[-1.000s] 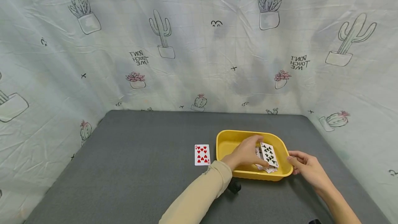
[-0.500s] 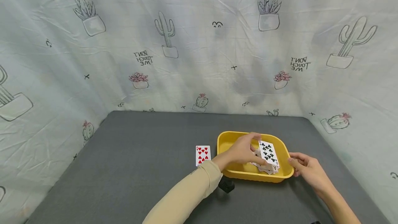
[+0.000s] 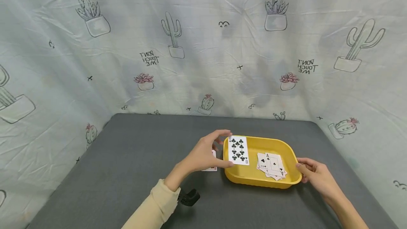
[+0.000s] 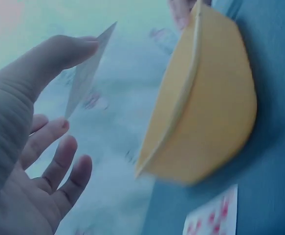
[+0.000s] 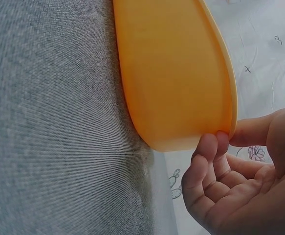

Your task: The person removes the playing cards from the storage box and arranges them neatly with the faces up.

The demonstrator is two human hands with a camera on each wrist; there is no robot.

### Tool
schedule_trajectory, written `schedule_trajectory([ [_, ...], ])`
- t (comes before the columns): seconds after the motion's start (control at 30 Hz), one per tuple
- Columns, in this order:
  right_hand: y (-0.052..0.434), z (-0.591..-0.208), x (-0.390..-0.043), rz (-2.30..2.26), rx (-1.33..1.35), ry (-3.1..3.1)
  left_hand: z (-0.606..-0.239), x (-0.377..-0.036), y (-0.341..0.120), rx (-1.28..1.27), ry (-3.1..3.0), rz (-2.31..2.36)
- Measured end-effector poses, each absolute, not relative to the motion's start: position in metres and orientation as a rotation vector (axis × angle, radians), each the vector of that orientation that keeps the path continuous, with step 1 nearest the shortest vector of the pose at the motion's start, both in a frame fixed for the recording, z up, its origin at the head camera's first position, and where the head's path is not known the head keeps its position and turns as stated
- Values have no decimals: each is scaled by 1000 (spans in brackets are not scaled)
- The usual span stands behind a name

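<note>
Between thumb and fingertips, my left hand (image 3: 203, 153) pinches a ten of clubs playing card (image 3: 238, 150) by its short edges, over the left end of the yellow tray (image 3: 254, 180). The left wrist view shows this card (image 4: 88, 73) nearly edge-on, apart from the tray. My right hand (image 3: 318, 174) grips the tray's right end; in the right wrist view its thumb and fingers pinch the rim (image 5: 232, 105). Inside the tray lies a loose pile of cards (image 3: 273, 165), an ace of clubs on top. A red-suited card (image 3: 213, 154) on the table is mostly behind my left hand.
The dark grey table (image 3: 143, 144) runs back to a pale curtain (image 3: 197, 45) printed with cactus drawings. A black band (image 3: 189, 198) is at my left wrist, below the sleeve (image 3: 159, 200).
My left hand has lifted the ten of clubs off the pile and carried it left across the tray, uncovering the ace of clubs. My right hand stays on the rim.
</note>
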State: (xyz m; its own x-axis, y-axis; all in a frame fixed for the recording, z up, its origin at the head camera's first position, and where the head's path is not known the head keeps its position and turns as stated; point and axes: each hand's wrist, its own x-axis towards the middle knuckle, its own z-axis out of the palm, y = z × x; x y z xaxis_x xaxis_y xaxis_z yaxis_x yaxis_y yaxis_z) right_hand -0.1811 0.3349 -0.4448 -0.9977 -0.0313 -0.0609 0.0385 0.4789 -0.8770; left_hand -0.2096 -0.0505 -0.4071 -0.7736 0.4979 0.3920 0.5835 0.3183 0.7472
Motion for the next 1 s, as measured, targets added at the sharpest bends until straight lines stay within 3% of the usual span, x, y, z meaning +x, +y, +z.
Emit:
schedule_trajectory([
  [0.23, 336, -444, -183, -1563, -12, 2634, -417, -194, -122, -802, -2553, -1256],
  [0.43, 337, -441, -184, -1531, 6, 2621, -434, -203, -163, -691, -2630, -1249],
  [1.0, 336, -444, -187, -1519, 13, 2638, -476, -222, -188, -632, -2809, -1277],
])
